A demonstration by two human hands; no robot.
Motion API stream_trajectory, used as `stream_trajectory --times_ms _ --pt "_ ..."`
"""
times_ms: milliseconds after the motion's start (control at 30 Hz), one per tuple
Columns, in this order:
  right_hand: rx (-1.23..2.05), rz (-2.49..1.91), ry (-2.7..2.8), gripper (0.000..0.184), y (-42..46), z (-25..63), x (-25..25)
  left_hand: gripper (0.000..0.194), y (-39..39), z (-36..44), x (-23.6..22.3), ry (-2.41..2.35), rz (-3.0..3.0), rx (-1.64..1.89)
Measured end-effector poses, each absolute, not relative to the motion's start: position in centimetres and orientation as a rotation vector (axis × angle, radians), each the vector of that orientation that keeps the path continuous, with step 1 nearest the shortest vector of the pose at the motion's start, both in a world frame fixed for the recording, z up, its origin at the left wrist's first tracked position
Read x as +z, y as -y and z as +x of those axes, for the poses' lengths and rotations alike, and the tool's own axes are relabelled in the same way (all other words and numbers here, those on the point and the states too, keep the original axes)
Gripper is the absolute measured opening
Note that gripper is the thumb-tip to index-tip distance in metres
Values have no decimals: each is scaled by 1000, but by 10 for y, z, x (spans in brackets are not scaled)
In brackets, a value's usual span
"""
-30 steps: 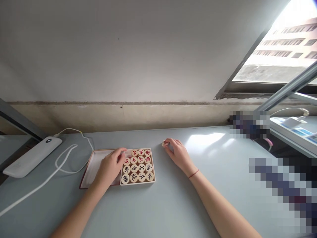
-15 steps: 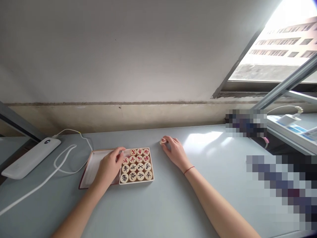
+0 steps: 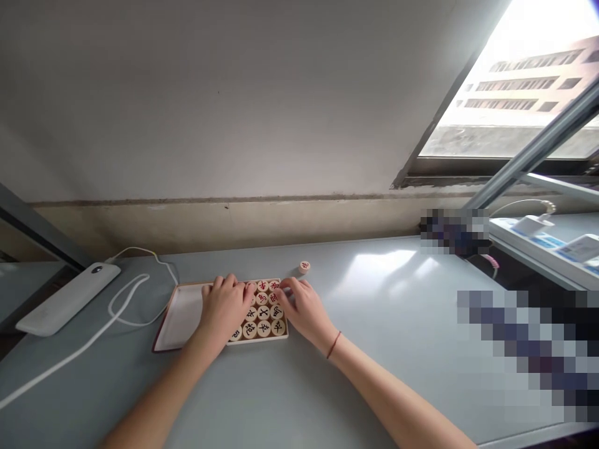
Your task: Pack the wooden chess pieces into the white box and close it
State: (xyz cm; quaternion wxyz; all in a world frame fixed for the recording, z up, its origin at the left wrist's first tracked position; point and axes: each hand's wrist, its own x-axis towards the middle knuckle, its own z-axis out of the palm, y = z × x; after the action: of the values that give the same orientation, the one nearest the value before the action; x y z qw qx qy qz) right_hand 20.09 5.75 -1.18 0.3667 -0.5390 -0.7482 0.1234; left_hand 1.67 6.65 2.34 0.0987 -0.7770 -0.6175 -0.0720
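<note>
Both hands are at the wooden tray, which sits on a pale grey desk. The tray holds round wooden chess pieces marked with red and black characters, set in rows.

Left hand: palm down, partly curled, over the left side of the tray. Its fingers reach forward and cover the left part of the rows. Cannot tell whether it has hold of a piece.

Right hand: palm down, fingers loosely extended toward the tray's upper right corner, its fingertips on or just over the nearest pieces. Cannot tell whether it grips one. A thin red thread circles the right wrist.

One loose chess piece lies flat on the desk beyond the tray's upper right corner, near the right hand's fingers and not touching them.

An open white-lined box with a dark red edge lies directly left of the tray, its inside showing and nothing resting in the visible part.

Farther left lies a white power bank, with a white cable looping across the desk beside the box.
</note>
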Motion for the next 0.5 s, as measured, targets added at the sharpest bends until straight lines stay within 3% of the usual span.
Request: stream_trajectory --times_ms 367,500 --pt "353 -1362 1790 10 -54 198 -11 21 -61 17 18 1899 -2391 -700" --pt "179 -1113 1904 26 -45 191 -2 22 -52 21 27 1870 -2610 -1169"
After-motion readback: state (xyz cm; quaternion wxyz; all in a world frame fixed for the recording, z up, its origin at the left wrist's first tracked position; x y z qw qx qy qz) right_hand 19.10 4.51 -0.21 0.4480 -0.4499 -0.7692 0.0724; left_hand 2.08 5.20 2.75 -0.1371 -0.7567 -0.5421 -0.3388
